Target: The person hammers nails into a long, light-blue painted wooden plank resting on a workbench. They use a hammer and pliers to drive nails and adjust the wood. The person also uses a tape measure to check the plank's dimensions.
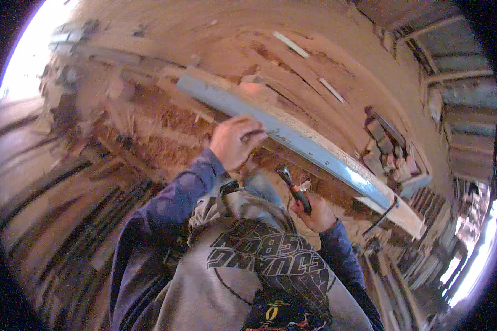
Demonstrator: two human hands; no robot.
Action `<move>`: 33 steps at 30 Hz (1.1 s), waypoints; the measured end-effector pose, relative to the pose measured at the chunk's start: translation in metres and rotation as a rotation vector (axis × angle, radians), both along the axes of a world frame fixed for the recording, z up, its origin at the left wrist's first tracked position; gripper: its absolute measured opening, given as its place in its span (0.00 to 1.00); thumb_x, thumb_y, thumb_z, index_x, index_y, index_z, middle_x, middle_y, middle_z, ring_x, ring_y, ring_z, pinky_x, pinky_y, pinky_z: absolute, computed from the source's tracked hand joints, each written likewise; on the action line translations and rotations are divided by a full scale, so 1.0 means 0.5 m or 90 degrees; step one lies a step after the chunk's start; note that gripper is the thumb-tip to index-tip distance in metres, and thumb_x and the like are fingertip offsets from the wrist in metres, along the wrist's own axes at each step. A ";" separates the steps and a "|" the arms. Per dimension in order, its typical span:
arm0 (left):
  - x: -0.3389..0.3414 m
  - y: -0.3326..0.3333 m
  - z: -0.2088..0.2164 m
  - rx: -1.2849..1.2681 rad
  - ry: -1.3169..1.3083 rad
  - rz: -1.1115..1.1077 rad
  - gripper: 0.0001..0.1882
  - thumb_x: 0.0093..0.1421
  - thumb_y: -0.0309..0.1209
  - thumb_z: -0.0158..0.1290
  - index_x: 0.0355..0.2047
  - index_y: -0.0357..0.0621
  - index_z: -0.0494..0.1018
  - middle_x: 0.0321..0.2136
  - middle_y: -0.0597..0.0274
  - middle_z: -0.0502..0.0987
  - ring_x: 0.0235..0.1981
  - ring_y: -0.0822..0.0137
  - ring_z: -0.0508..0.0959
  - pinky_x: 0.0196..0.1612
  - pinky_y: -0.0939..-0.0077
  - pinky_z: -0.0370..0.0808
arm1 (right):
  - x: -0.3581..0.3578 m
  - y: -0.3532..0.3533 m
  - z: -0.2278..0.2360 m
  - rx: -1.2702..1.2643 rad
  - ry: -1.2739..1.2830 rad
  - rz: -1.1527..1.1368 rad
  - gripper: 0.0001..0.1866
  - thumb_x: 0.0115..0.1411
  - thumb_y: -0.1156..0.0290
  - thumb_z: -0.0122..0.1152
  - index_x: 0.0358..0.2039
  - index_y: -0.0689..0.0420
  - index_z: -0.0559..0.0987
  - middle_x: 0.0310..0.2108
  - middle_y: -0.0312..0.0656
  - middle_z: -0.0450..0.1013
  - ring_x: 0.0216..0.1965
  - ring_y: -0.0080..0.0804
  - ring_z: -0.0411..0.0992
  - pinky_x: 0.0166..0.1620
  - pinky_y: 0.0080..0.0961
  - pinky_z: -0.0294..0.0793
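A long plank with a blue-grey face (292,140) lies slantwise in front of me, from upper left to lower right. My left hand (236,142) is at its near edge, fingers curled together; anything between them is too small or blurred to make out. Lower down and to the right, my right hand (318,214) is closed around the black and orange handle of what looks like a hammer (296,190). The tool's dark head points up and away from me, apart from the plank. Something small and white (303,186) shows beside the handle.
A dark bar (382,216) crosses near the plank's right end. Beyond the plank, wood offcuts (389,143) are piled at the right, and two pale strips (290,44) lie on the brown ground. Stacked boards (66,204) fill the left side.
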State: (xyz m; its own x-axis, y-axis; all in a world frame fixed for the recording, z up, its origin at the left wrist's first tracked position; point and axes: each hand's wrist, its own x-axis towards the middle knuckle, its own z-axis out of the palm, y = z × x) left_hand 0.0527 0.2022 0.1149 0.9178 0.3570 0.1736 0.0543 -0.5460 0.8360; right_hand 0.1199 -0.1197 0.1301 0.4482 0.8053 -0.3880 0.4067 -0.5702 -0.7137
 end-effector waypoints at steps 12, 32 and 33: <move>-0.267 -0.119 -0.023 -0.361 0.136 -0.021 0.11 0.59 0.34 0.59 0.36 0.38 0.78 0.27 0.54 0.79 0.30 0.66 0.78 0.37 0.69 0.73 | -0.008 0.082 0.067 -0.014 0.159 0.288 0.12 0.55 0.70 0.65 0.36 0.61 0.72 0.20 0.41 0.64 0.22 0.34 0.64 0.30 0.31 0.66; -0.596 -0.367 -0.557 -0.480 0.043 0.802 0.15 0.56 0.37 0.57 0.38 0.39 0.78 0.39 0.46 0.80 0.41 0.45 0.78 0.44 0.60 0.75 | -0.073 0.178 -0.009 -0.297 0.343 0.449 0.26 0.55 0.76 0.61 0.56 0.61 0.70 0.46 0.40 0.74 0.45 0.30 0.71 0.53 0.27 0.68; -0.626 -0.400 -0.646 -0.419 0.121 0.953 0.14 0.57 0.36 0.57 0.36 0.38 0.78 0.34 0.47 0.80 0.37 0.47 0.79 0.42 0.60 0.75 | -0.071 0.179 -0.015 -0.309 0.316 0.443 0.26 0.55 0.76 0.61 0.56 0.61 0.70 0.44 0.40 0.74 0.44 0.30 0.71 0.52 0.27 0.69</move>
State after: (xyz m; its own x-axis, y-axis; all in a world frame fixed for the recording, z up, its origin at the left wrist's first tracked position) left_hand -0.2601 0.0023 -0.2080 -0.3006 0.8537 -0.4252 0.2974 0.5075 0.8087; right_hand 0.0845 -0.0303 0.1225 -0.3691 0.5308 -0.7629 0.4801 -0.5939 -0.6455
